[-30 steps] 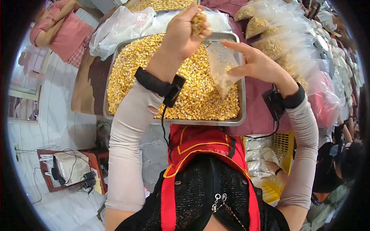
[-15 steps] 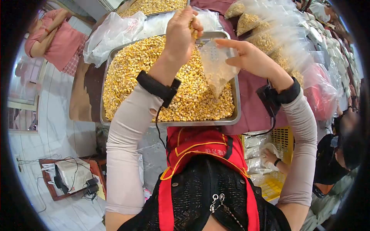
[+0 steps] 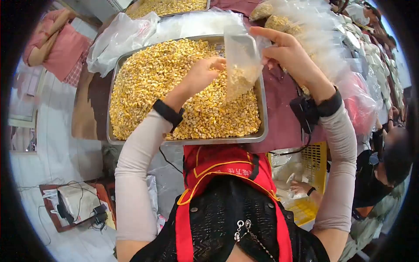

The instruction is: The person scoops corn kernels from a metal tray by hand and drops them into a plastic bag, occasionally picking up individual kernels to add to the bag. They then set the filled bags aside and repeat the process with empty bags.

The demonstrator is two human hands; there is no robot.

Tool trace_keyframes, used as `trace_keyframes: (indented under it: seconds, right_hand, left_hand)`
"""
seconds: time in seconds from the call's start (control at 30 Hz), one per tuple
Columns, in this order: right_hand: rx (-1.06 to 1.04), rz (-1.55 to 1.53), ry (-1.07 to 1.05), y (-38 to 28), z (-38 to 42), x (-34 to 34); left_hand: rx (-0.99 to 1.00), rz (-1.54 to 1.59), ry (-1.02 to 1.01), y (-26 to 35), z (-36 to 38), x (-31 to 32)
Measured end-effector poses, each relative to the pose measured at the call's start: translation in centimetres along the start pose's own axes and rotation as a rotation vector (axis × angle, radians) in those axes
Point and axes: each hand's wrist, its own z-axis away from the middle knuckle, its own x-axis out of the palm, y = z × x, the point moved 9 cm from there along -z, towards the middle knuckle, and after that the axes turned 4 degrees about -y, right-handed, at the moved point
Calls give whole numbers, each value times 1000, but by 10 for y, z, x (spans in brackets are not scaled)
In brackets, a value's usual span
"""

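In my right hand is the side of a clear plastic bag, gripped near its top, with the index finger stretched along the rim. Some corn kernels lie in the lower part of the bag, which hangs over the right side of a metal tray. Loose yellow corn is heaped in that tray. Low over the heap, left of the bag, my left hand has its fingers loosely apart, pointing toward the bag; no held thing shows. Its fingertips are slightly blurred.
Filled corn bags lie at the right on the maroon tablecloth. Beyond the tray are crumpled plastic and another corn tray. A yellow crate stands below right, with another person's hand at it. A person in pink stands left.
My left hand has dropped from the bag's mouth down toward the heap, and the kernels in its fingers no longer show. My right hand has lifted the bag slightly, which hangs straighter.
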Motion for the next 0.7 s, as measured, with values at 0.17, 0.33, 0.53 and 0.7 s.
trace_keyframes:
  seconds: [0.17, 0.33, 0.53, 0.7]
  right_hand:
    - [-6, -99, 68, 9, -13, 0]
    - [2, -230, 132, 2, -7, -2]
    - [-80, -363, 170, -7, -1, -11]
    - [-229, -487, 305, 2, 18, -37]
  left_hand:
    - [79, 99, 11, 36, 13, 25]
    - [228, 250, 145, 43, 10, 38]
    - [74, 401, 388, 21, -3, 18]
    - [189, 517, 617, 37, 7, -7]
